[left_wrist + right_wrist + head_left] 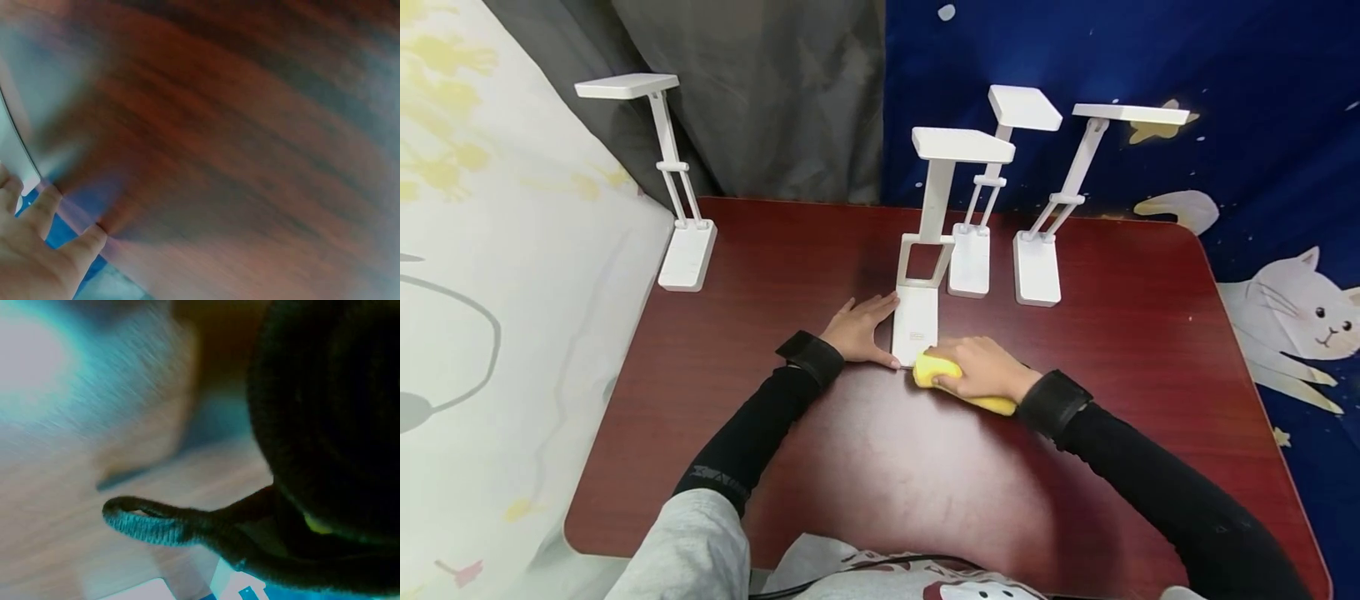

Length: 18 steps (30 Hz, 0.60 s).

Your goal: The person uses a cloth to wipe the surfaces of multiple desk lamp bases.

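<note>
Head: nearest lamp [916,321] between hands [857,331] [983,367]

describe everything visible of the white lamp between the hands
The white lamp looks plastic: slab head, upper arm, open rectangular lower frame, base with faint print. It stands unfolded on the reddish table. The left grip touches its left side; the right grip holds a yellow cloth at its near end.

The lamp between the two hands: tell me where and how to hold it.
Best by the base, I'd judge, spanning its long sides with the left hand from the left, where that hand rests against it. The base is a narrow block; the open frame and stem above look hinged and might fold. The yellow cloth crowds the near right corner.
</note>
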Motion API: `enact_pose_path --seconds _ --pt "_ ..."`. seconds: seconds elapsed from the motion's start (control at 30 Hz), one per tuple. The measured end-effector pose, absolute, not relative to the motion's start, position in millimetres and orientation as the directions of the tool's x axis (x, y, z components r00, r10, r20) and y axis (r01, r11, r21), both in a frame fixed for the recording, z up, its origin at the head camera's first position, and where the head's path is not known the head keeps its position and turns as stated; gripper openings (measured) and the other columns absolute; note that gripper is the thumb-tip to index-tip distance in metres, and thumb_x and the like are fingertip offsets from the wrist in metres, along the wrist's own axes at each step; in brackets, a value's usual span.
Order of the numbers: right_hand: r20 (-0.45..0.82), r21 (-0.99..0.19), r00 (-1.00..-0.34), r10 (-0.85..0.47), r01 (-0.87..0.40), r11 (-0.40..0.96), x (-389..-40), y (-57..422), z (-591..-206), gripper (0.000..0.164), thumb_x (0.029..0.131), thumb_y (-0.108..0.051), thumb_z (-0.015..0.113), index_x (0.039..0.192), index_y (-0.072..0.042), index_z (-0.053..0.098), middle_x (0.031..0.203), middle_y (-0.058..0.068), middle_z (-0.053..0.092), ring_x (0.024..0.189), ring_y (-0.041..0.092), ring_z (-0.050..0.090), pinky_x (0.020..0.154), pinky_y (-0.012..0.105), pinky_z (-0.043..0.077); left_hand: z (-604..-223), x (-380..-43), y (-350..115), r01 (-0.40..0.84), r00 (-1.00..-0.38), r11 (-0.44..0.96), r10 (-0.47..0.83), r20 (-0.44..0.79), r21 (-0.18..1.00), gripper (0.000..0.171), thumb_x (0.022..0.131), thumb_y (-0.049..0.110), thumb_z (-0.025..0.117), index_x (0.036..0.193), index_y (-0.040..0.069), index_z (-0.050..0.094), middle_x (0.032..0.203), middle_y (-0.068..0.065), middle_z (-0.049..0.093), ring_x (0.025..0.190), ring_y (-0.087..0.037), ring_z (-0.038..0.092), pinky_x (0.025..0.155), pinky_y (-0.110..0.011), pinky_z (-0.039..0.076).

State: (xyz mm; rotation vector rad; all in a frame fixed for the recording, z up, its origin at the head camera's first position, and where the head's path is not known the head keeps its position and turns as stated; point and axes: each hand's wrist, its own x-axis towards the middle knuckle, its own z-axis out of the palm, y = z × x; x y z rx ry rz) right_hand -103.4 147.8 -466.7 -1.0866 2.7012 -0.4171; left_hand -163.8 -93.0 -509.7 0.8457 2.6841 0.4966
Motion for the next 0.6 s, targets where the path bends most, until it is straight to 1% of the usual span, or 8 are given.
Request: enact_pose_path --seconds 0.07,0.1,0.17,0.23,0.3,0.43,0.53,0.6 --pt "-0.095 -0.350 -0.682 -0.725 -0.659 0.665 -99 152 -465 0.023 0.077 -0.036 0.062 0.098 -0.027 0.063 0.081 -0.012 0.059 0.066 0.003 0.049 0.058 0.021 0.040 -511 -164 -94 0.499 -0.789 0.768 0.595 -0.156 0.401 0.114 0.056 0.072 0.067 0.146 0.024 0.016 0.154 0.007 0.016 0.142 -0.016 0.022 0.113 -0.053 0.015" --pt "-0.095 -0.353 -0.682 -0.726 -0.658 0.665 -98 153 -464 0.025 0.077 -0.037 0.062 0.100 -0.027 0.063 0.082 -0.012 0.060 0.066 0.002 0.049 0.058 0.020 0.040 -511 -163 -94 0.500 -0.789 0.767 0.595 -0.152 0.402 0.114 0.056 0.071 0.067 0.146 0.024 0.016 0.154 0.007 0.016 0.142 -0.016 0.022 0.113 -0.053 0.015" --pt "-0.079 -0.357 -0.705 -0.705 -0.640 0.681 -102 154 -459 0.030 0.078 -0.038 0.061 0.105 -0.025 0.063 0.084 -0.010 0.061 0.067 0.002 0.050 0.059 0.020 0.041 -512 -164 -94 0.500 -0.792 0.766 0.593 -0.143 0.404 0.114 0.056 0.071 0.068 0.146 0.024 0.017 0.154 0.007 0.017 0.142 -0.016 0.022 0.113 -0.053 0.014" --pt "-0.031 -0.335 -0.751 -0.659 -0.613 0.715 -113 149 -452 0.034 0.080 -0.039 0.060 0.109 -0.022 0.062 0.087 -0.007 0.062 0.068 0.005 0.051 0.059 0.023 0.042 -512 -164 -95 0.495 -0.796 0.767 0.589 -0.139 0.408 0.114 0.055 0.070 0.069 0.146 0.024 0.018 0.154 0.008 0.018 0.142 -0.016 0.022 0.114 -0.053 0.014" --pt "0.033 -0.279 -0.792 -0.610 -0.593 0.755 -128 140 -445 0.039 0.081 -0.039 0.059 0.114 -0.018 0.059 0.089 -0.002 0.062 0.067 0.010 0.054 0.057 0.028 0.045 -512 -164 -96 0.487 -0.800 0.770 0.582 -0.142 0.413 0.114 0.054 0.070 0.069 0.146 0.024 0.019 0.153 0.008 0.018 0.142 -0.016 0.022 0.114 -0.054 0.013" --pt "0.146 -0.085 -0.810 -0.567 -0.582 0.809 -158 114 -445 0.044 0.081 -0.035 0.058 0.117 -0.010 0.056 0.093 0.008 0.063 0.067 0.021 0.060 0.054 0.040 0.049 -513 -162 -95 0.477 -0.802 0.776 0.576 -0.157 0.412 0.115 0.054 0.071 0.069 0.146 0.025 0.018 0.153 0.006 0.021 0.142 -0.017 0.023 0.113 -0.054 0.014" --pt "0.147 0.040 -0.825 -0.545 -0.546 0.837 -172 99 -456 0.042 0.079 -0.027 0.058 0.114 -0.004 0.056 0.092 0.014 0.063 0.063 0.027 0.061 0.050 0.042 0.050 -513 -163 -95 0.479 -0.798 0.778 0.579 -0.167 0.407 0.115 0.054 0.073 0.067 0.146 0.027 0.016 0.152 0.005 0.023 0.142 -0.018 0.023 0.113 -0.055 0.014" --pt "0.116 0.084 -0.843 -0.526 -0.519 0.851 -177 93 -461 0.041 0.077 -0.021 0.058 0.113 -0.002 0.056 0.092 0.016 0.063 0.063 0.029 0.061 0.049 0.042 0.049 -511 -164 -95 0.484 -0.797 0.780 0.580 -0.168 0.397 0.115 0.054 0.075 0.065 0.146 0.027 0.016 0.152 0.005 0.023 0.142 -0.018 0.023 0.113 -0.054 0.015"
